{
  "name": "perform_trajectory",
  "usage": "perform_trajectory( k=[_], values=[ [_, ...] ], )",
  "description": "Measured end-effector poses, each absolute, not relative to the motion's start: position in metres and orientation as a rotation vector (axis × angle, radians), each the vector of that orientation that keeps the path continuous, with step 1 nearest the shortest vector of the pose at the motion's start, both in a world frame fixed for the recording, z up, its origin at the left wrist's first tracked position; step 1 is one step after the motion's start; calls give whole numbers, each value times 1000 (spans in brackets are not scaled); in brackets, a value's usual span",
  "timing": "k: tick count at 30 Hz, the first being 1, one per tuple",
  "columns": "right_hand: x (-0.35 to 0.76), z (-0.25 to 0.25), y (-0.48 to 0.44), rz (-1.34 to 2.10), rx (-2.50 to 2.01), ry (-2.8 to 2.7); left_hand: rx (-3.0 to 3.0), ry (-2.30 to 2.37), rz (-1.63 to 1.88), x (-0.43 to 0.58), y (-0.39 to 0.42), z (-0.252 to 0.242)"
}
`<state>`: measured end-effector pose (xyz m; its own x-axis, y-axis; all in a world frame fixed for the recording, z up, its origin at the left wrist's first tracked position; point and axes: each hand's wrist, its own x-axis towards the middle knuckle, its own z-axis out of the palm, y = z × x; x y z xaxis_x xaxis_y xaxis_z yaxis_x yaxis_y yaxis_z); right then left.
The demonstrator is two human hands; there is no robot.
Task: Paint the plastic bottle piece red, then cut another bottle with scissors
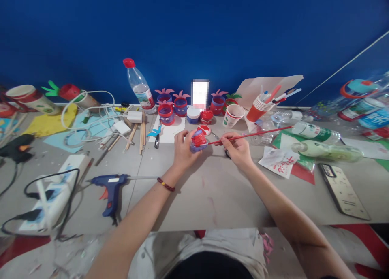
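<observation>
My left hand (184,149) is closed around a small cup (199,139), purple at the edge and wet red on the side turned to the camera. A long red paintbrush (252,133) is pinched in my right hand (236,148), its tip touching the cup's red area. Just behind the cup lies a round lid (204,129) smeared with red paint. Beyond it stand a red paint jar (206,117) and a white-lidded jar (193,114). Decorated purple-and-red cups with eyes (165,114) stand to the left on white paper (170,133).
A blue glue gun (111,190) and a power strip (57,196) lie on the left, near wooden sticks (142,133) and a tall bottle (140,88). To the right are a paper cup (234,116), a pen-filled cup (257,109), plastic bottles (316,132) and a phone (343,192).
</observation>
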<state>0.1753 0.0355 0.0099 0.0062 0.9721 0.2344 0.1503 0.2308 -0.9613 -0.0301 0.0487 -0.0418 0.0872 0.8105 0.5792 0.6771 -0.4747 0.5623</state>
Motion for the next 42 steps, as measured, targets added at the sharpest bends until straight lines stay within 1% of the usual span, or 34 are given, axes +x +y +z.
perform_trajectory(
  k=[19, 25, 30, 35, 42],
  values=[
    [185, 18, 44, 862, -1174, -1326, 2091, 1487, 1390, -29, 49, -39],
    [194, 13, 51, 900, -1220, -1255, 2068, 1490, 1370, -29, 48, -35],
    [201, 7, 57, 865, -1186, -1209, 2052, 1469, 1429, -29, 48, -35],
    [197, 7, 53, 885, -1152, -1200, 2090, 1445, 1458, -28, 48, -36],
    [179, 12, 40, 937, -1128, -1312, 2209, 1449, 1413, -27, 48, -40]
  ],
)
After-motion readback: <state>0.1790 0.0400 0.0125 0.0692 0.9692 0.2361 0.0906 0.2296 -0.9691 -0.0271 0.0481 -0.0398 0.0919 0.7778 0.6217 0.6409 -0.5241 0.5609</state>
